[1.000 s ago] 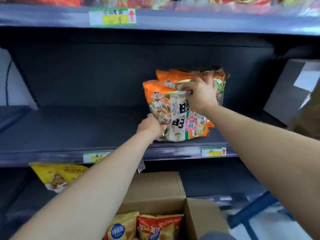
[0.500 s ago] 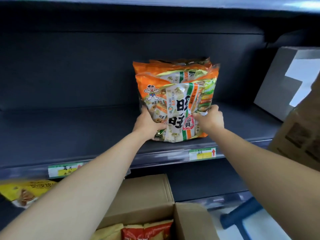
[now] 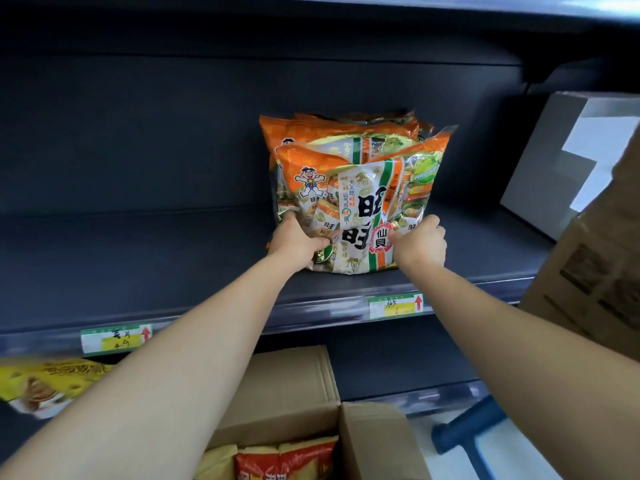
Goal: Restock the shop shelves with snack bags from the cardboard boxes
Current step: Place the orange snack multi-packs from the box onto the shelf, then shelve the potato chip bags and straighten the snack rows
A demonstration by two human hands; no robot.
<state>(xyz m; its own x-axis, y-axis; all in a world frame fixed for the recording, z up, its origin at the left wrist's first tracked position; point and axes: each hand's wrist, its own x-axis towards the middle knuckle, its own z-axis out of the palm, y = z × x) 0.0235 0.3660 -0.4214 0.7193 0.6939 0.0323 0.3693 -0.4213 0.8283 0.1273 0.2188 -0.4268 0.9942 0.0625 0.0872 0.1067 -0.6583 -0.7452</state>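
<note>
Dark grey shelf (image 3: 138,258) carries a short row of orange snack bags (image 3: 311,128), upright, right of the middle. The left hand (image 3: 298,242) grips the lower left corner of the front bag (image 3: 360,202); the right hand (image 3: 420,245) holds its lower right edge. The step seems to be squaring this bag. Next, I judge, both hands must release it and reach down to the near cardboard box (image 3: 374,441) for another.

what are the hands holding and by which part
The front orange snack bag: left hand grips its lower left edge, right hand its lower right edge.
</note>
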